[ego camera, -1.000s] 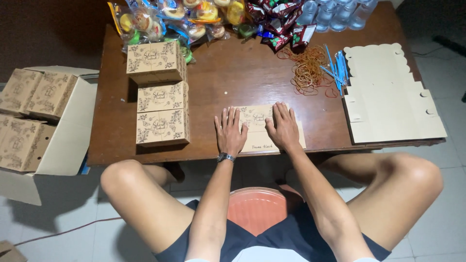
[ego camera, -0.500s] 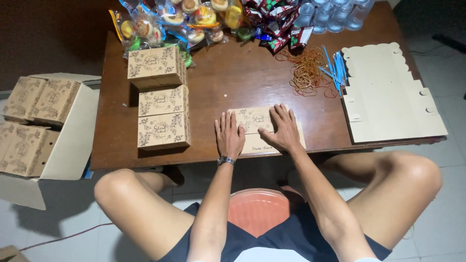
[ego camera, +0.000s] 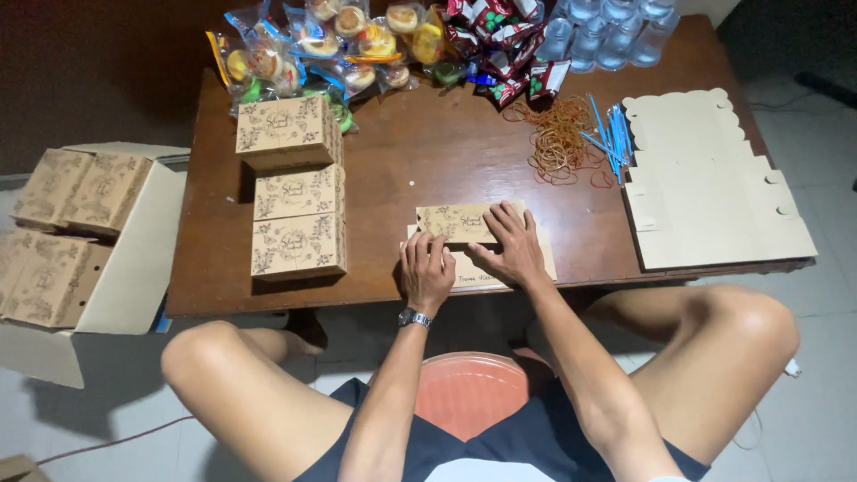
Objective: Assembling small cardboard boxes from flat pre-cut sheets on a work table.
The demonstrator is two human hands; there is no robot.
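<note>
A flat tan printed cardboard box blank lies on the brown table near its front edge. My left hand rests palm down on the blank's left part, fingers curled a little at its edge. My right hand presses flat on the right part, fingers spread over a flap that is partly folded up. A watch sits on my left wrist.
Folded printed boxes stand stacked at the table's left. A pile of flat blanks lies at the right, with rubber bands and blue straws beside it. Wrapped snacks and water cups line the far edge. An open carton holds finished boxes.
Both hands shifted on the blank and a back flap has been folded up toward me. The view has drifted slightly.
</note>
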